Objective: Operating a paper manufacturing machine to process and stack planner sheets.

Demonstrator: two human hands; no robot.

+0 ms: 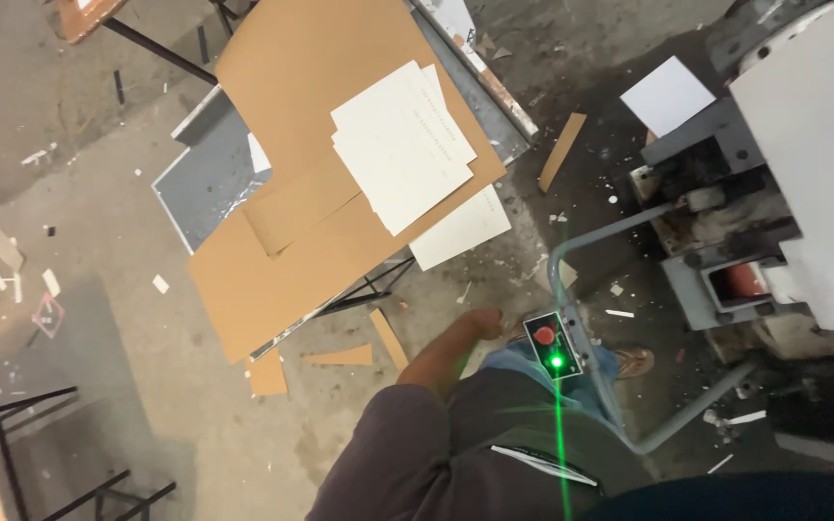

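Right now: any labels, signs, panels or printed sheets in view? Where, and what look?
Control box: on grey pipe guard, small black rectangle, red button, lit green lamp.
Printed sheets: cream rectangles, stacked on brown cardboard.
Blank white card: square, on the machine, top right.

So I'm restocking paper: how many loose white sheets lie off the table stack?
2: one white sheet poking from under the cardboard, one white sheet on the floor beside the machine. Others may be hidden.

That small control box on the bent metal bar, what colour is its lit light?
Bright green, just below a red button on the control box; the head view shows it.
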